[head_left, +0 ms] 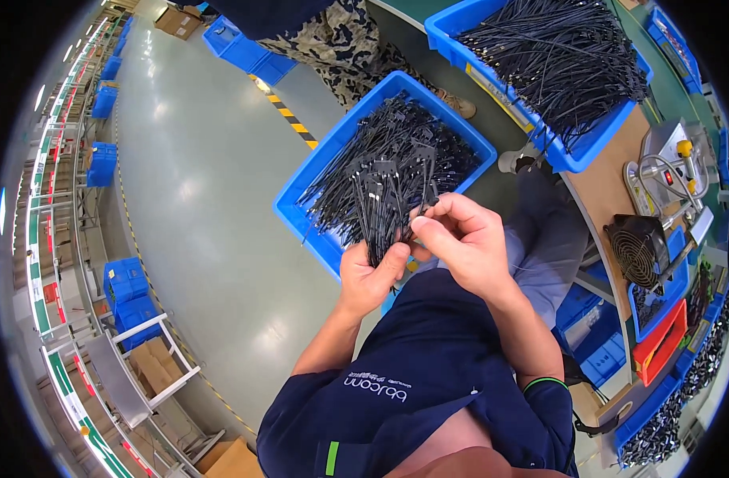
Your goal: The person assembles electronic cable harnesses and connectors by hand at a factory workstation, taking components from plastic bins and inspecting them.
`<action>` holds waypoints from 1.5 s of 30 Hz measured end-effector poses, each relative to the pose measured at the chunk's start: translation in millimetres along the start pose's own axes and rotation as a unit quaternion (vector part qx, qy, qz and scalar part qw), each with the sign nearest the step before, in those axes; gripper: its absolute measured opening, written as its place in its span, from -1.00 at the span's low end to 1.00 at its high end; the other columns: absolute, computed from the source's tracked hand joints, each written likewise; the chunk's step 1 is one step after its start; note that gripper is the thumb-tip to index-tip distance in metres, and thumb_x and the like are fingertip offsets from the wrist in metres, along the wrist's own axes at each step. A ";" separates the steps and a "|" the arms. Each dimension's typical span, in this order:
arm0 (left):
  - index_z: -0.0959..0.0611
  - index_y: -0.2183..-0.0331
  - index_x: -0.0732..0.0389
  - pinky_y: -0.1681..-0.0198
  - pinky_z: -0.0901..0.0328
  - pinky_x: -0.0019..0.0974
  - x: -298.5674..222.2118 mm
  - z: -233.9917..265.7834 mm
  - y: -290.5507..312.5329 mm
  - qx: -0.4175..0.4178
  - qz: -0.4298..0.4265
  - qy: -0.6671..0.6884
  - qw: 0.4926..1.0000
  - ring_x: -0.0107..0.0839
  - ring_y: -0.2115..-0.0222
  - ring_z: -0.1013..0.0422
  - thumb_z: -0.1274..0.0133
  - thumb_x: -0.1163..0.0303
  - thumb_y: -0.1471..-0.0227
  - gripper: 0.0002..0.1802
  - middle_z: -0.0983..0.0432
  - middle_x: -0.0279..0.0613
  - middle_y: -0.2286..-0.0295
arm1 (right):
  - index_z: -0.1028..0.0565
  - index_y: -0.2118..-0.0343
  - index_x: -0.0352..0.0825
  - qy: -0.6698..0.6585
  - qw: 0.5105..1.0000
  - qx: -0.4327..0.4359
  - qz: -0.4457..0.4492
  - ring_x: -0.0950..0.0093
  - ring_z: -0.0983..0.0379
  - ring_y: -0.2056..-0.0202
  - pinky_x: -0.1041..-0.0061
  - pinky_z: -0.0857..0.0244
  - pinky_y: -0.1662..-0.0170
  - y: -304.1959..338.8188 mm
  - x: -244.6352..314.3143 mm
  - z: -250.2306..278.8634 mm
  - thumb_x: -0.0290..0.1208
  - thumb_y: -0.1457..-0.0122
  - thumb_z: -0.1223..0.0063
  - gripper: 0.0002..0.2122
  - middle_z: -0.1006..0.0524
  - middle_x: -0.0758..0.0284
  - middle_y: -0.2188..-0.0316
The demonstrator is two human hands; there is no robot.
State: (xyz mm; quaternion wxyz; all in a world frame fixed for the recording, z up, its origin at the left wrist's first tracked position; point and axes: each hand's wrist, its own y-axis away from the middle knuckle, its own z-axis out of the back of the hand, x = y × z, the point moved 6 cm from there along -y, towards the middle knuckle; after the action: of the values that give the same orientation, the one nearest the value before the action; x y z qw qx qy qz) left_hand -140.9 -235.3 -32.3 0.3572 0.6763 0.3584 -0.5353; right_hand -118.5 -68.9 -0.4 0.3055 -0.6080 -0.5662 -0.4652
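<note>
A bundle of short black cables (374, 211) with small connector ends stands in my left hand (370, 275). The fingers are wrapped round its lower part, thumb across the front. Just to the right, my right hand (462, 237) is closed in a pinch, thumb against forefinger, on a single black cable (425, 171) beside the bundle. Its exact grip point is partly hidden by the fingers. Beyond both hands is a blue bin (289, 209) filled with a heap of loose black cables (344, 171). The bundle overlaps the near part of that heap.
Another blue bin (567, 162) of black cables stands at the upper right. On the right-hand bench are a black fan (637, 251), a metal bench device (673, 171) and a red tray (661, 342). A person in camouflage trousers (332, 60) stands beyond the near bin.
</note>
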 end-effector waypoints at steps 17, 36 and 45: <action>-0.62 0.04 0.30 0.60 -0.18 -0.52 0.6 0.3 -4.8 -0.050 0.010 0.129 0.990 -0.63 0.63 -0.33 -0.05 0.32 -0.34 -0.72 -0.66 -0.07 0.40 | -0.55 0.20 -0.46 -0.079 0.997 0.024 -0.006 0.60 -0.54 0.23 0.57 -0.44 0.16 -8.9 -4.8 1.0 -0.59 -0.34 -0.07 -0.93 -0.61 0.35 0.29; -0.61 0.07 0.34 0.55 -0.24 -0.51 -5.6 -0.6 -0.7 -0.026 -0.030 0.047 0.998 -0.61 0.61 -0.36 -0.03 0.35 -0.34 -0.73 -0.64 -0.08 0.41 | -0.45 0.10 -0.38 -0.059 0.969 -0.065 0.232 0.83 -0.09 0.61 0.77 0.01 0.58 3.9 94.5 27.0 -0.55 -0.39 0.07 -0.89 -0.60 0.13 0.20; -0.62 0.14 0.42 0.53 -0.24 -0.54 -2.4 16.0 1.9 -0.097 -0.002 0.054 0.994 -0.67 0.59 -0.35 -0.05 0.40 -0.33 -0.75 -0.65 -0.14 0.42 | -0.49 0.06 -0.51 -0.063 0.900 -0.131 0.411 0.73 -0.03 0.64 0.69 0.12 0.62 -29.2 265.6 111.7 -0.49 -0.38 0.02 -0.80 -0.58 0.17 0.16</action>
State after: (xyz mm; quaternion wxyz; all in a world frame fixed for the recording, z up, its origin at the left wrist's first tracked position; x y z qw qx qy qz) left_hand -147.2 -250.4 -32.5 0.4000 0.6655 0.4289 -0.4617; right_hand -142.0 143.8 194.7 0.3510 -0.8491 -0.2184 -0.3289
